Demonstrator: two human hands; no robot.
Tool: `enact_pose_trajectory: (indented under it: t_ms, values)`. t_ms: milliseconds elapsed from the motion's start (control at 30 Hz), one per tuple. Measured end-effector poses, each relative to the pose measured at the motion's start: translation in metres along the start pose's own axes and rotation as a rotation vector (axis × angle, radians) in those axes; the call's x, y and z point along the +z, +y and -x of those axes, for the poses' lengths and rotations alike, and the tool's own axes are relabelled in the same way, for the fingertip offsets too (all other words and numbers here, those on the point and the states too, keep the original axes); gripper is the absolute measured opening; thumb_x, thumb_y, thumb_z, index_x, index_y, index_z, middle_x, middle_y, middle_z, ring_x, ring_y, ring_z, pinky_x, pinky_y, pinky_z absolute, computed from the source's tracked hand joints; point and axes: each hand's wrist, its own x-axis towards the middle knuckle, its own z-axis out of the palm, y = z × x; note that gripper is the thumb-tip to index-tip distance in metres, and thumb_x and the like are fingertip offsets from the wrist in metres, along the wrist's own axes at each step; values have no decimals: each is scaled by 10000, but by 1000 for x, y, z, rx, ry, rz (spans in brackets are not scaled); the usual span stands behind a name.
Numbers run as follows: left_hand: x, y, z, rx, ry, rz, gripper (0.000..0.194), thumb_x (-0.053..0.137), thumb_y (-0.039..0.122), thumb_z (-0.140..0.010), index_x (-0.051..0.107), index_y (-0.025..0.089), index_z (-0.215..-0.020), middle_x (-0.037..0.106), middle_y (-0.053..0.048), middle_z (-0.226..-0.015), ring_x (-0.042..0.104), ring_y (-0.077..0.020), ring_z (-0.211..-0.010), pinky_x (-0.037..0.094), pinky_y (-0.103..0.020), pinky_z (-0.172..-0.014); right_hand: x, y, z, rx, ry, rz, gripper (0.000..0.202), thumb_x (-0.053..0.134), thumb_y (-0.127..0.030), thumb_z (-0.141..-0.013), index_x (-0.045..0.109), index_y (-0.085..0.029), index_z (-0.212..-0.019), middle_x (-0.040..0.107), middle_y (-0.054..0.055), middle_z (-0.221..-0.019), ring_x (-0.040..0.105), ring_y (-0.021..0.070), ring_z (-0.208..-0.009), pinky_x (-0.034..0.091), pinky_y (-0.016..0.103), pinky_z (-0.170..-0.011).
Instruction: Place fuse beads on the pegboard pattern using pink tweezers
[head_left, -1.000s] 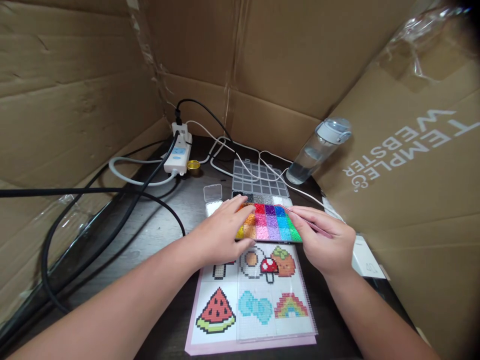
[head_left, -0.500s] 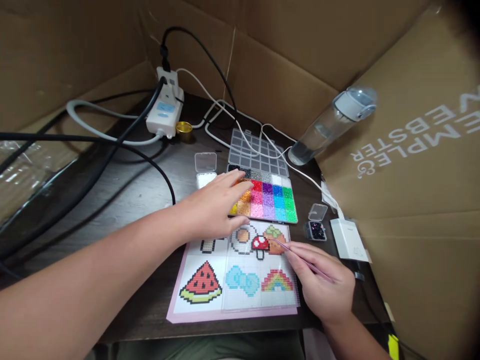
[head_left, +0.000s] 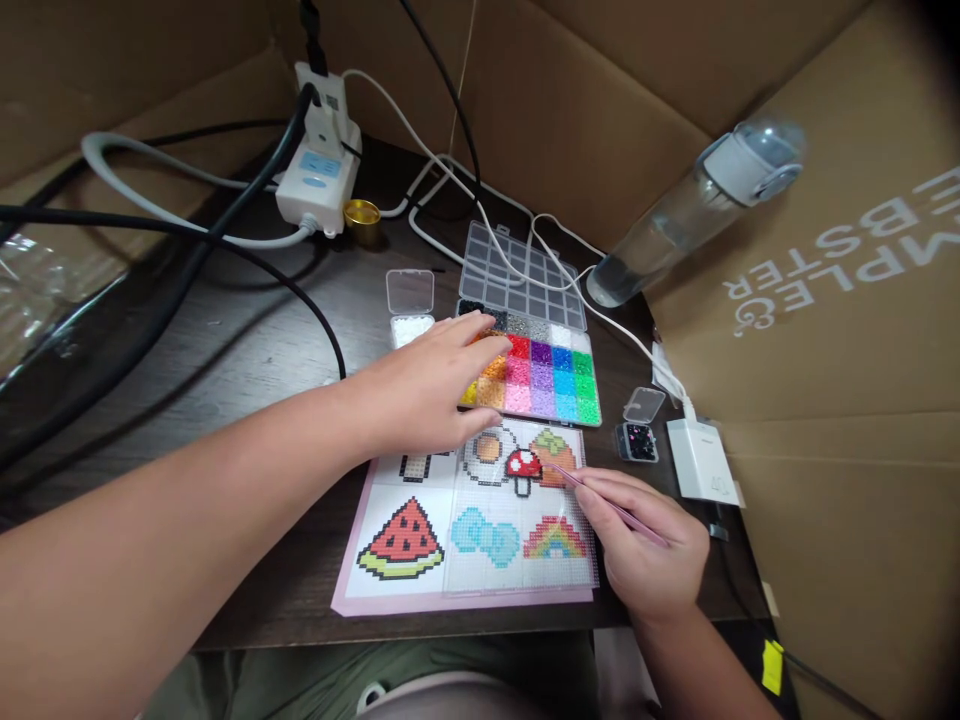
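Note:
My left hand lies with fingers spread over the left part of the bead box, whose compartments hold beads of several colours. Pink tweezers are pinched in my right hand. Their tip is at the right edge of a red, white and black mushroom made of beads. The mushroom sits on a clear pegboard, which covers the right part of a pattern sheet. Printed on the sheet are a watermelon, a bow, a rainbow and other pictures. Whether the tip holds a bead is too small to tell.
Behind are a power strip, a gold cup and loose cables. A water bottle leans at the back right. A small box of dark beads and a white charger stand on the right. Cardboard walls surround the table.
The view has tilted down slightly, so the table things appear higher. Both hands keep nearly the same places over the box and pegboard, and the tweezers' tip stays beside the mushroom.

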Motion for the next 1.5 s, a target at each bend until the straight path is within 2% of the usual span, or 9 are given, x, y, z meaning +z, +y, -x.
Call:
enact_pose_trajectory:
  t_ms: [267,467,667,933,1167,1500]
  values:
    - [0,0,-1,-10,-15,-6,686,645,436,-854,460,125,-1436,356,-189,-1573,338,-320,-1469,314,-427,-1190,3,11,4,242,184,-157,66,761,-216,-814,812,-215,-857,800,80,-856,765,249,-758,646,402,-686]
    - [-2,2,-1,-9,-21,-2,662,636,416,-854,461,144,-1432,388,-163,-1550,369,-310,-1450,336,-421,-1178,3,9,2,285,218,-212,78,776,-258,-796,808,-198,-835,792,99,-848,743,233,-678,615,369,-579]
    - [-1,1,-1,-12,-25,-3,672,636,422,-861,447,144,-1442,355,-165,-1572,341,-309,-1467,316,-413,-1189,4,10,1,293,303,-263,116,794,-275,-775,801,-179,-839,791,118,-859,675,174,-528,518,293,-427]
    - [-3,1,0,-21,-51,-3,678,632,429,-869,436,139,-1449,330,-180,-1591,306,-328,-1485,310,-451,-1193,3,9,3,284,246,-184,93,787,-288,-780,803,-202,-811,791,102,-850,752,251,-705,630,389,-604]
    - [-3,1,0,-23,-55,10,680,633,422,-870,435,127,-1450,328,-184,-1591,305,-337,-1483,311,-450,-1192,4,12,3,316,207,-128,125,787,-294,-791,814,-192,-858,794,94,-854,755,246,-717,651,376,-615]
    - [-3,1,-1,-13,-47,-13,668,647,420,-866,451,132,-1436,351,-178,-1575,333,-327,-1469,318,-440,-1191,3,6,0,323,136,-104,90,780,-216,-806,826,-221,-884,805,67,-894,767,233,-800,664,371,-746]
